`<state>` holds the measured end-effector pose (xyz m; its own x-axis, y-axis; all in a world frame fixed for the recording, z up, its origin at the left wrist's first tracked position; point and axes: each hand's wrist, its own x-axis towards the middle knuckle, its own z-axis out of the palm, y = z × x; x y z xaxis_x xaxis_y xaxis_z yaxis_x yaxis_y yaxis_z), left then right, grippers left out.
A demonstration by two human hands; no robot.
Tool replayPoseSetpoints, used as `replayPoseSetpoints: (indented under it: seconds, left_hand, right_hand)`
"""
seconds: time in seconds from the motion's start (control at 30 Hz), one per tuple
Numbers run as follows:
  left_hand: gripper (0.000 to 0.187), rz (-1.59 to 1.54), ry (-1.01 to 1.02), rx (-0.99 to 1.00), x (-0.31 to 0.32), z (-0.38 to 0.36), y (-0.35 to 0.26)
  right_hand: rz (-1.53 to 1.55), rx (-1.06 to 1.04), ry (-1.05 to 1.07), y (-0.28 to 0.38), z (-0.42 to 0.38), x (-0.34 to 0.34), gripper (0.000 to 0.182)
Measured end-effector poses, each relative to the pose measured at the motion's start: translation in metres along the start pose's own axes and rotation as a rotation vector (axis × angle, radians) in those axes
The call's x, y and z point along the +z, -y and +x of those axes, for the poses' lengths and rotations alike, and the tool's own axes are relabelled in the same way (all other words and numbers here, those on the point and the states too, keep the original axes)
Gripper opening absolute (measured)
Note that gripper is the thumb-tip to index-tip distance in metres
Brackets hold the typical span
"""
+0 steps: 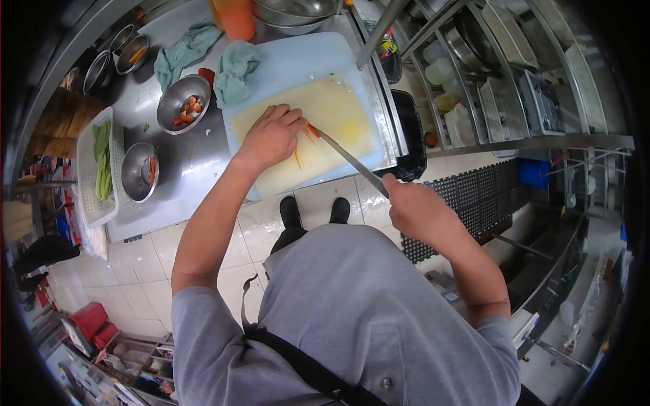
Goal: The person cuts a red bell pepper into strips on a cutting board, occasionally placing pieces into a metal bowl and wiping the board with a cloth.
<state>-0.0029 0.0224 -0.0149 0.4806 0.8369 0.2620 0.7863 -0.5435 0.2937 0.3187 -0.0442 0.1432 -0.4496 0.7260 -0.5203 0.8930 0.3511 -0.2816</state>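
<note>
On the yellow cutting board (338, 101): knife (352, 162) and orange strips (312, 132)

Knife handle: hidden inside the closed right hand (414, 206). Left hand (274, 135): curled, fingertips down; grip underneath cannot be told. Strips: beside left fingertips and blade tip. Beneath: pale blue board (305, 54), steel tabletop (183, 196) with bowls (196, 86). Room: tiled floor (244, 230), metal shelving (535, 143).

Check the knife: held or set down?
Held; the right hand grips the knife, with its blade extending toward the left hand.
</note>
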Motion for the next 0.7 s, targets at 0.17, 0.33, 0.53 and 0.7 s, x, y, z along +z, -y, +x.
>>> replayPoseSetpoints:
  seconds: [0.17,0.33,0.53,0.7]
  left_hand:
    - [0.038,0.018,-0.018,0.01,0.0,0.0,0.0]
    - [0.037,0.013,-0.026,0.031,0.003,0.001,0.0]
    - [0.036,0.059,0.036,0.028,-0.001,0.005,-0.001]
    - [0.036,0.034,0.004,0.01,0.002,0.001,0.002]
  right_hand:
    - [0.028,0.048,0.018,0.0,0.001,0.001,0.023]
    - [-0.011,0.031,-0.008,0.003,0.002,0.003,0.024]
    - [-0.062,0.055,0.05,-0.002,-0.025,0.013,0.03]
    - [-0.083,0.17,0.191,-0.011,-0.053,0.014,0.028]
